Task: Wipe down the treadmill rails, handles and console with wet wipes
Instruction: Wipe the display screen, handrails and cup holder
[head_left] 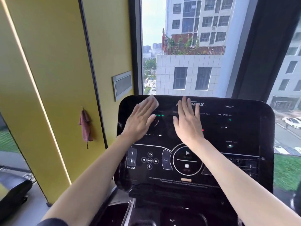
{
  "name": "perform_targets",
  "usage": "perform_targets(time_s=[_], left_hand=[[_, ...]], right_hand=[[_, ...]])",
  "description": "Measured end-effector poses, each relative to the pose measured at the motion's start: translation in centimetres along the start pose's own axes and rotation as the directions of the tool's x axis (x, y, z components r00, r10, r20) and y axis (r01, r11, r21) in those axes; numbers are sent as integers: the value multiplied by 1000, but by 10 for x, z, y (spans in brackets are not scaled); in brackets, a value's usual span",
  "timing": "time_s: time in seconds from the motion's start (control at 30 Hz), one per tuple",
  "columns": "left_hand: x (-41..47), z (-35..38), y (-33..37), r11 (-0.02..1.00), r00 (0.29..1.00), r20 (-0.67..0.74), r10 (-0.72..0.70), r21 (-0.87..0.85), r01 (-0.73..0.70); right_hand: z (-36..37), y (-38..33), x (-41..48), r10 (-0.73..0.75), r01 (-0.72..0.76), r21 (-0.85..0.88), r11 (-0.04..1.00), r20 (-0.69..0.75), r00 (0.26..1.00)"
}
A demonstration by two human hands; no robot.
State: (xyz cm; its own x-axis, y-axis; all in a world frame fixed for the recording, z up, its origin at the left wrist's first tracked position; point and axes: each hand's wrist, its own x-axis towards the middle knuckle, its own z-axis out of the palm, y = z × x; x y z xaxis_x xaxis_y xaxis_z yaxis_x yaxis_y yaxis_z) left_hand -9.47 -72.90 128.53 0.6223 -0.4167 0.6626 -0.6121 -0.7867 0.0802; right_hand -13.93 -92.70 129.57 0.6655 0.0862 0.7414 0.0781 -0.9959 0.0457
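The glossy black treadmill console (236, 132) fills the centre and right of the head view, with lit readouts and round start/stop controls. My left hand (140, 121) lies flat on the console's upper left, pressing a white wet wipe (154, 101) that sticks out past the fingertips near the top edge. My right hand (189, 121) rests flat on the upper middle of the console, fingers spread, with nothing visible under it. The rails and handles are out of sight.
A yellow wall panel (53, 79) stands close on the left, with a reddish cloth (85, 126) hanging on it and a grey vent plate (122, 85). A large window (187, 46) lies right behind the console. A storage tray (114, 212) sits below the console.
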Motion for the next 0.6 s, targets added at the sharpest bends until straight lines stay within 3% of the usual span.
perform_targets(time_s=[0.13, 0.2, 0.27, 0.33, 0.4, 0.5, 0.53, 0.6], left_hand=[[0, -2, -13, 917, 910, -162, -381, -197, 348], [4, 0, 7, 943, 947, -108, -304, -177, 282], [3, 4, 20, 996, 999, -18, -27, -87, 25], [1, 0, 11, 995, 994, 21, 104, -6, -104], [3, -2, -2, 1000, 999, -47, -21, -12, 20], [8, 3, 5, 934, 924, -174, -339, -177, 310], [11, 5, 18, 927, 924, -157, -349, -199, 317], [14, 13, 40, 979, 986, -71, -154, -146, 143]], right_hand=[[4, 3, -1, -20, 20, -19, 1000, -13, 1000], [6, 2, -2, -25, 24, -12, 1000, -45, 999], [7, 3, -3, -41, 40, -14, 999, -64, 997], [8, 6, -4, -57, 57, -14, 998, -61, 997], [9, 9, -3, -69, 69, -6, 998, -66, 995], [10, 10, -2, -74, 75, 2, 997, -77, 994], [10, 9, -2, -73, 74, 0, 997, -75, 994], [9, 9, -3, -73, 73, -6, 997, -72, 995]])
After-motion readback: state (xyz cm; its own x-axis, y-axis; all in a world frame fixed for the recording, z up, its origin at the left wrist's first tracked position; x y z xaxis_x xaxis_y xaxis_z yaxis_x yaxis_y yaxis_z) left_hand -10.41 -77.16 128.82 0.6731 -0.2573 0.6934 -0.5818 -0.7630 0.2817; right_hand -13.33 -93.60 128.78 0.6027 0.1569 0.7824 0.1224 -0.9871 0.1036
